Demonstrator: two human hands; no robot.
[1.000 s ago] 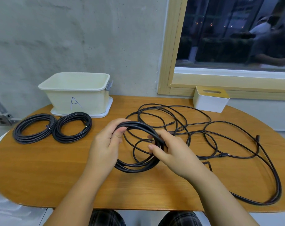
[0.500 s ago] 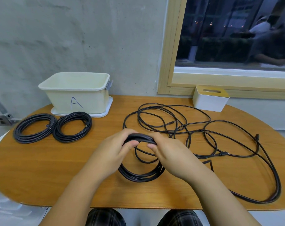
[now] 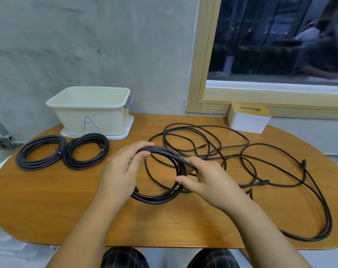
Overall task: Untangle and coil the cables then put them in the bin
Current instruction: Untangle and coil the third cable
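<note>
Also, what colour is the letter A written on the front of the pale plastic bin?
Blue, on the pale cream plastic bin; the head view shows it clearly.

Marking: a single handwritten capital "A" in dark blue ink
Carrier: bin, pale cream plastic, on its front wall, centred and nearer the base than the rim
Bin position: on the worktop at about 10 o'clock, standing on a white tray
Legibility: clear, upright, facing the camera
Other text: none readable on the white box at about 1 o'clock, the wall socket at 9 o'clock, or the cable plugs, which are too small to tell
Brands and numbers: none readable anywhere in view
</note>
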